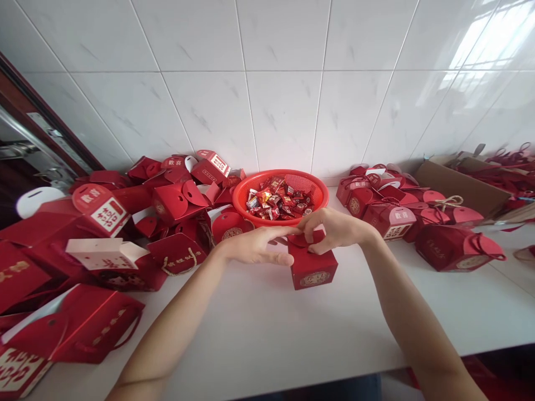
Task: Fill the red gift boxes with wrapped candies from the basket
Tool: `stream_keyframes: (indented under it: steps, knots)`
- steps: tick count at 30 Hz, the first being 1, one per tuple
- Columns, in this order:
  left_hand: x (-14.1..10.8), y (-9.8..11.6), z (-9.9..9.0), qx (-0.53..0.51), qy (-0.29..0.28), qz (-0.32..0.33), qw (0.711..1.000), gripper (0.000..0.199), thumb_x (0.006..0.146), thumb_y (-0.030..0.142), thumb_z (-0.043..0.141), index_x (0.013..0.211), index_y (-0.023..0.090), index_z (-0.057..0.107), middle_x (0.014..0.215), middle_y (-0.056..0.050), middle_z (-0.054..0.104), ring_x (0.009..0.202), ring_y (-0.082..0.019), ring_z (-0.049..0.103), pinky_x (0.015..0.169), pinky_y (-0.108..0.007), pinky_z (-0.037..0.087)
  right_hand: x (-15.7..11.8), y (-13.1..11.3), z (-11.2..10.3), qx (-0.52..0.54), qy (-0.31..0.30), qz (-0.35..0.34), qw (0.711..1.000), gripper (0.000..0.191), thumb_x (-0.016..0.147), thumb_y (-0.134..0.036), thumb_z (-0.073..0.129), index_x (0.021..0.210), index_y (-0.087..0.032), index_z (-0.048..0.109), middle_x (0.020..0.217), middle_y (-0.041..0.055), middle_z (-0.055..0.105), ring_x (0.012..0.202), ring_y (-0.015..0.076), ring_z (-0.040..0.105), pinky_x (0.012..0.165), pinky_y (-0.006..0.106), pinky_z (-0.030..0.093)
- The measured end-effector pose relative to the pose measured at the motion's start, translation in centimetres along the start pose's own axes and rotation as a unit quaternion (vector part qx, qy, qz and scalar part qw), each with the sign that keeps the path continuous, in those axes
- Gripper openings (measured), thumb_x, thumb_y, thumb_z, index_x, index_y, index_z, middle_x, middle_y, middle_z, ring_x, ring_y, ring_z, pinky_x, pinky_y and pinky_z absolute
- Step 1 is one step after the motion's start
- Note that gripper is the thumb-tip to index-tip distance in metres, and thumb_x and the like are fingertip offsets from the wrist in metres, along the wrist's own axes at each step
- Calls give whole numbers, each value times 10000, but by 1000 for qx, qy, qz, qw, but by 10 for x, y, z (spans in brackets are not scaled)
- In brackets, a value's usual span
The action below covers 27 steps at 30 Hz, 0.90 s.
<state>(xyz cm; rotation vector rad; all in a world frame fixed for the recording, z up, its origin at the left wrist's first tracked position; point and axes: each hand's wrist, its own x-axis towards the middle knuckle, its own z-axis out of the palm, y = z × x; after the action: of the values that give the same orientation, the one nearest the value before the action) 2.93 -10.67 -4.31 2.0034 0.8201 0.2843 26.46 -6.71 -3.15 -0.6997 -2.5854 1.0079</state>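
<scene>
A small red gift box with a gold round emblem stands upright on the white countertop. My right hand is over its top, fingers curled and pressed onto the top flaps. From the left, my left hand reaches to the box, its fingers stretched out along the far side of the top and its thumb apart from them. The left fingertips are partly hidden near the right hand. Behind the box, a red plastic basket holds many small wrapped candies.
On the left lies a heap of red gift boxes, some with flaps up. More red boxes, several with cord handles, stand on the right. Beyond them is a brown cardboard box. A tiled wall closes off the back.
</scene>
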Motion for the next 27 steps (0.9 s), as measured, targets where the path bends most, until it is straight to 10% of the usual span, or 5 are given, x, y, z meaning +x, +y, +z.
stream_keyframes:
  steps: [10,19,24,27]
  knots:
    - [-19,12,-15,-42,213,36,976,506,924,533,583,1309,205,594,1354,-113,625,1308,-299,536,1082,-424,449,-27,-17,-21,-10,158,-40,987,92,697,-160,691,657,-239,718,1137,23,745,1073,278,689,919,417,539]
    - [-18,12,-12,-35,243,60,967,443,929,491,602,1278,220,625,1314,-92,649,1241,-289,582,1048,-416,474,-31,-54,-6,-232,124,44,964,188,688,-74,650,536,-180,622,1246,62,705,997,267,709,743,314,544]
    - [-20,14,-13,-36,259,79,962,423,934,484,602,1262,220,641,1295,-90,659,1221,-276,596,1035,-392,483,-40,-62,-3,-244,220,-9,944,135,740,-134,659,622,-194,633,1379,58,627,1153,289,658,836,326,554]
    - [-20,14,-13,-44,253,88,962,426,936,479,601,1264,211,638,1318,-99,645,1239,-283,584,1047,-400,476,-35,-62,1,-263,142,22,954,193,698,-90,651,554,-185,564,1391,72,619,1044,276,706,719,299,558]
